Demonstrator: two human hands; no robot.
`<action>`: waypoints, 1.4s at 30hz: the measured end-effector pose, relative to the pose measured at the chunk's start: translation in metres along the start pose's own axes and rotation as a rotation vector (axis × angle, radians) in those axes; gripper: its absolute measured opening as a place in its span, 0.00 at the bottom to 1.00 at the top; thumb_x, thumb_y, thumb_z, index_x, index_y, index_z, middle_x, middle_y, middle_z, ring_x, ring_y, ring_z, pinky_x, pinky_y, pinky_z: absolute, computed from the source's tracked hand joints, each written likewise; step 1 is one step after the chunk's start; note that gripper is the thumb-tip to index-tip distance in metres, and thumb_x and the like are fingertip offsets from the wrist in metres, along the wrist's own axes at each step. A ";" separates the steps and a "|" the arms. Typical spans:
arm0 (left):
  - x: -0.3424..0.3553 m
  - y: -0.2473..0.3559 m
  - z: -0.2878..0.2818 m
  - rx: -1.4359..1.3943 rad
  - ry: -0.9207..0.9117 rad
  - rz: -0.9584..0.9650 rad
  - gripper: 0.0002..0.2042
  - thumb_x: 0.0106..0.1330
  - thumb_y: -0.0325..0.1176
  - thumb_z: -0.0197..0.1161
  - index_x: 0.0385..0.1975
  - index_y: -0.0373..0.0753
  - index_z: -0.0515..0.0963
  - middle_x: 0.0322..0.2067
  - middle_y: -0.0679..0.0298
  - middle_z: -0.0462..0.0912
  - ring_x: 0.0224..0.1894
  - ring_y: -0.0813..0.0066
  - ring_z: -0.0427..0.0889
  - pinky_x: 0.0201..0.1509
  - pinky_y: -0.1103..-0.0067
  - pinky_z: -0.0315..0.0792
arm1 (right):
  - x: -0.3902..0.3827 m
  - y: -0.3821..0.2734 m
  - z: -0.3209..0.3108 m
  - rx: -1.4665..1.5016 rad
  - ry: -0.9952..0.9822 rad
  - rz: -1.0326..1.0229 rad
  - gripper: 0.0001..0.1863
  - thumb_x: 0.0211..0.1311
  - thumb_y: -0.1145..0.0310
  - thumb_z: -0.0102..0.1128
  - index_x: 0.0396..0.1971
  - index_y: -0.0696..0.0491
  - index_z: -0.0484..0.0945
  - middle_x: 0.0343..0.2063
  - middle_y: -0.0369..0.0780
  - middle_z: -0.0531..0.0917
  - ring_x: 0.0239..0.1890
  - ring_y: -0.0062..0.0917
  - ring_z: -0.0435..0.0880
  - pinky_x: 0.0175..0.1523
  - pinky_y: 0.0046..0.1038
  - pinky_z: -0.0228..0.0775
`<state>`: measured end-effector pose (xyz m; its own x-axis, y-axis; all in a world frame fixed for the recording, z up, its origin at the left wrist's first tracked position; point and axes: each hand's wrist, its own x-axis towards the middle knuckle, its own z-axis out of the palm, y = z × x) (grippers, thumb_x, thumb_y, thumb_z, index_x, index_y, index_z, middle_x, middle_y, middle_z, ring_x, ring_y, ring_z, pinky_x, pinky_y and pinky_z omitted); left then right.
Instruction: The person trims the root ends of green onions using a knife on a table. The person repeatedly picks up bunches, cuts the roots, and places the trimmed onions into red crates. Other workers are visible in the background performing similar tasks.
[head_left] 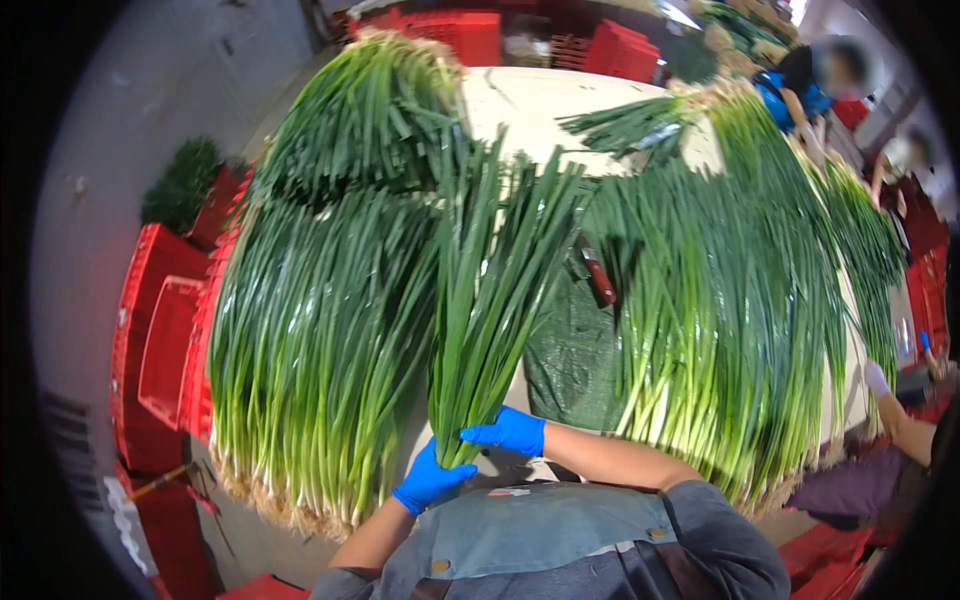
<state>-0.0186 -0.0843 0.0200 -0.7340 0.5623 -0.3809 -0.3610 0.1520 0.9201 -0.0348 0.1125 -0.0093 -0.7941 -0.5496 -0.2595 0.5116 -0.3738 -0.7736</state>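
Note:
A loose bunch of long green onions (490, 320) stands up in front of me, its leaves fanning out away from my body. My left hand (432, 480), in a blue glove, is closed around the low end. Just above it and to the right, my right hand (508, 432), gloved the same way, grips the bunch from its right side. The stem bottoms are hidden by my hands. On the left lies a wide row of green onions (310, 350), roots toward me; another broad pile (710, 320) covers the right of the table.
A knife with a red handle (598, 280) lies by a dark green sheet (575, 350) in the middle of the table (520, 95). More onions (370, 110) are heaped at the far left. Red crates (165, 340) stand at the left. Other people (800, 90) are along the right side.

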 end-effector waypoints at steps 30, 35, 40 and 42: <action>-0.104 0.011 -0.207 -0.039 0.551 -0.180 0.17 0.62 0.36 0.60 0.49 0.36 0.74 0.40 0.67 0.78 0.42 0.82 0.72 0.50 0.81 0.66 | 0.153 -0.015 0.091 0.216 0.142 0.359 0.22 0.54 0.52 0.61 0.39 0.55 0.74 0.37 0.40 0.78 0.39 0.29 0.77 0.45 0.34 0.73; -0.103 0.022 -0.205 0.081 0.279 -0.266 0.22 0.58 0.33 0.62 0.52 0.33 0.70 0.45 0.63 0.76 0.47 0.78 0.72 0.53 0.79 0.66 | 0.150 -0.014 0.087 0.283 0.070 0.321 0.20 0.59 0.53 0.56 0.44 0.52 0.72 0.42 0.41 0.78 0.44 0.30 0.77 0.47 0.33 0.72; -0.102 0.015 -0.181 0.312 0.360 -0.160 0.18 0.57 0.30 0.61 0.48 0.35 0.71 0.40 0.62 0.77 0.42 0.75 0.75 0.48 0.77 0.69 | 0.144 -0.013 0.096 0.333 0.052 0.252 0.20 0.59 0.54 0.55 0.47 0.49 0.71 0.46 0.38 0.76 0.49 0.29 0.75 0.50 0.35 0.70; -0.104 0.033 -0.162 0.476 0.469 -0.090 0.17 0.55 0.29 0.61 0.45 0.35 0.72 0.38 0.61 0.77 0.40 0.75 0.76 0.45 0.77 0.71 | 0.146 -0.004 0.092 0.356 0.082 0.215 0.21 0.59 0.56 0.57 0.50 0.49 0.70 0.48 0.37 0.75 0.51 0.29 0.73 0.53 0.36 0.67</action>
<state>-0.0480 -0.2695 0.0751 -0.9238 0.1345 -0.3586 -0.2185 0.5838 0.7819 -0.1225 -0.0353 0.0087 -0.6733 -0.5871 -0.4494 0.7382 -0.4999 -0.4529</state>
